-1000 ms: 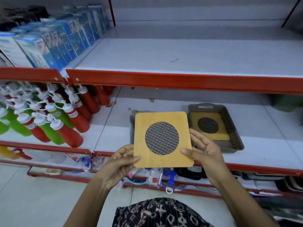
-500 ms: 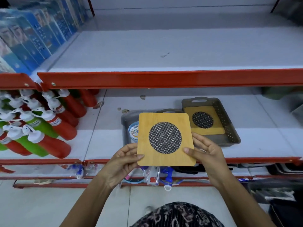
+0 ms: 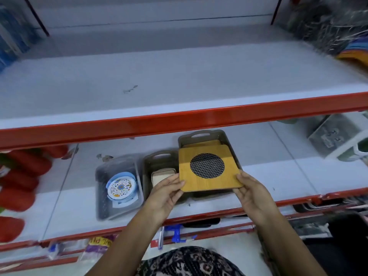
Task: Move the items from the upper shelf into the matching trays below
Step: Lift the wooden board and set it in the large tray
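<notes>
A square bamboo trivet (image 3: 207,182) with a round black mesh centre is held flat between both hands. My left hand (image 3: 165,194) pinches its near left corner and my right hand (image 3: 253,194) grips its near right corner. It hovers over the right grey tray (image 3: 227,135) on the lower shelf, where another bamboo trivet (image 3: 201,145) lies mostly hidden beneath it. The middle grey tray (image 3: 148,164) holds a beige rounded item (image 3: 161,174). The left grey tray (image 3: 119,212) holds a round blue floral container (image 3: 121,188). The upper shelf (image 3: 179,82) shows bare white board.
Red bottles (image 3: 18,182) lie blurred at the lower shelf's left. A clear box (image 3: 336,136) sits at the right of the lower shelf. Blue boxes (image 3: 12,36) stand upper left, and packaged goods (image 3: 326,22) upper right. Red shelf edges (image 3: 179,122) run across the view.
Both hands carried the trivet right and forward until it hangs over the right tray. The view swung left and closer, showing all three trays.
</notes>
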